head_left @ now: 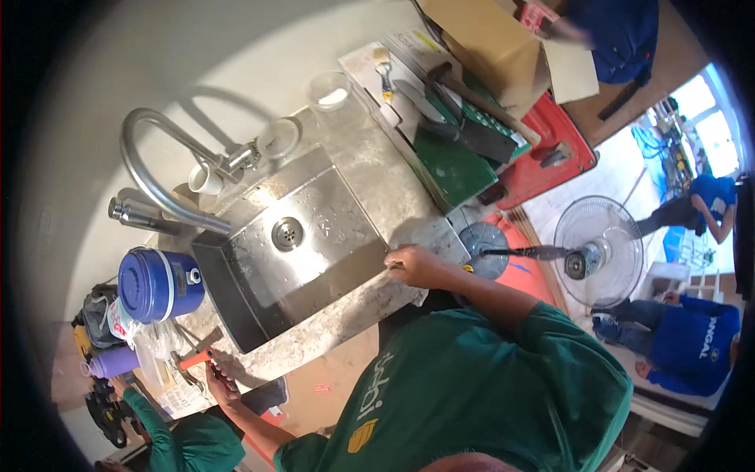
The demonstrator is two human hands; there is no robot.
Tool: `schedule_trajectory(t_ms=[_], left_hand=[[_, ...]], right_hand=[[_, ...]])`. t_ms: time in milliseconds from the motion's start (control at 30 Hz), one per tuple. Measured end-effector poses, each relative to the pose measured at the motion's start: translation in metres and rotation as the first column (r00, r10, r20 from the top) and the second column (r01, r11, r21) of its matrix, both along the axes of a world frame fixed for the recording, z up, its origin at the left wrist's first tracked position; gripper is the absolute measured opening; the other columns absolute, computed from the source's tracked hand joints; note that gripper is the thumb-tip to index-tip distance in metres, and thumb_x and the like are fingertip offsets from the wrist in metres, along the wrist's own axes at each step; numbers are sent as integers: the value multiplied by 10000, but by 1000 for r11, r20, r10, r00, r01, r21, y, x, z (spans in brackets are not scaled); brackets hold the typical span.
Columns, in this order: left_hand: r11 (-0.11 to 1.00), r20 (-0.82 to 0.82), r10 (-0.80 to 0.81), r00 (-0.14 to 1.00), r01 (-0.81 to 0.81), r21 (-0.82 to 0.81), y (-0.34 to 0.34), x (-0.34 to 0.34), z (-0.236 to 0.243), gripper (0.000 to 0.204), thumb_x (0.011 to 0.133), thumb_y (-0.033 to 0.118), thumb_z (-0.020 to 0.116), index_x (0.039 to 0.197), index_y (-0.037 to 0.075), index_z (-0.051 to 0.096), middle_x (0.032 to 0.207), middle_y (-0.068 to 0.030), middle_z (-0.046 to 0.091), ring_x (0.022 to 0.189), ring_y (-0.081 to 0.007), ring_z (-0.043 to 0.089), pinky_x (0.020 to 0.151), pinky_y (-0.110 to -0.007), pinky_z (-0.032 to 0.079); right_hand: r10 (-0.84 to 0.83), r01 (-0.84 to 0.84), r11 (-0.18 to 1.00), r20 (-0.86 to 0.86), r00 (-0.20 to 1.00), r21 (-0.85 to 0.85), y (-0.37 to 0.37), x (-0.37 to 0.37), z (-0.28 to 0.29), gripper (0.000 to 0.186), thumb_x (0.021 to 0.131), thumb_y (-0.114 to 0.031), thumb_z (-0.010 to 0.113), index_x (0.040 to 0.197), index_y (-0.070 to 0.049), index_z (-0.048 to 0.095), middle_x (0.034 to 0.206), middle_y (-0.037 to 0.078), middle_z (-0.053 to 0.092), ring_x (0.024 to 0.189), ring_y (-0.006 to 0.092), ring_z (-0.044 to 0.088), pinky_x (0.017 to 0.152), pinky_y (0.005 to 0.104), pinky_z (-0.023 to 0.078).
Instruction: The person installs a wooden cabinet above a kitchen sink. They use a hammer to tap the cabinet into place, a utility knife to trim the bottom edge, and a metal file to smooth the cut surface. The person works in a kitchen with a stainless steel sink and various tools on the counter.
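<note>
1. Nearest the lens, a green shirt [472, 377] is seen filling the bottom of the view, with both forearms sent out from it.
2. A steel sink [330, 212] is set in the counter ahead, wet inside, with a curved tap [149, 149] at its far left.
3. A blue jug [153, 283] is parked left of the sink.
4. The right hand [414, 266] is laid on the sink's front right corner, fingers curled. Whether anything is pinched there can't be told.
5. The left hand [222, 376] is clenched round a tool [195, 359] at the counter's left end, near the jug.
6. The tool's orange handle is run roughly left to right and pointed left toward the jug. Its working end can't be made out. It's judged stiff, fairly light and best taken by that handle.
</note>
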State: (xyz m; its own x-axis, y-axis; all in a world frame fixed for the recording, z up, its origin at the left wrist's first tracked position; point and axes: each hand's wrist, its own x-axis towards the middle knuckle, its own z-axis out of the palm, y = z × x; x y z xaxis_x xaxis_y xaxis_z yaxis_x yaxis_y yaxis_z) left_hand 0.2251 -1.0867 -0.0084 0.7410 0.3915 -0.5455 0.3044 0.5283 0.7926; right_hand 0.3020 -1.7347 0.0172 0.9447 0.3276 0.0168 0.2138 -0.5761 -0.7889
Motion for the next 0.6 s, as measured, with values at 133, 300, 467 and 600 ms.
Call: schedule_trajectory(t_ms=[133,300,467,600], left_hand=[[741,263,171,950,52,-669,-26,-9,-5,307,1051,293,444,1154,46,595,763,-6,535,606,-130,480,578,-282,471],[873,554,232,799,80,-481,-63,-53,-71,276,1042,181,376,1212,49,549,803,17,516,628,-73,460,591,-226,436],[440,428,554,715,185,-879,-171,-24,-6,224,981,231,508,986,56,648,633,49,440,525,-66,396,515,-232,355],[226,234,632,739,113,-967,-221,-19,38,238,939,250,552,982,41,658,598,45,384,520,-71,365,489,-233,327]], right_hand=[[-105,124,976,114,988,-177,-23,18,69,199,814,-173,685,912,0,668,908,201,667,844,400,635,748,449,505],[-266,358,848,268,926,-391,-62,82,111,257,841,-185,688,1050,-35,685,1029,191,681,956,367,657,823,408,520],[-189,523,714,591,784,-465,-128,120,86,310,910,-224,632,1165,-52,666,1126,198,663,1072,367,619,918,433,489],[13,553,587,690,724,-591,-103,132,86,309,968,-248,560,1197,-62,652,1156,199,634,1083,368,598,921,438,480]])
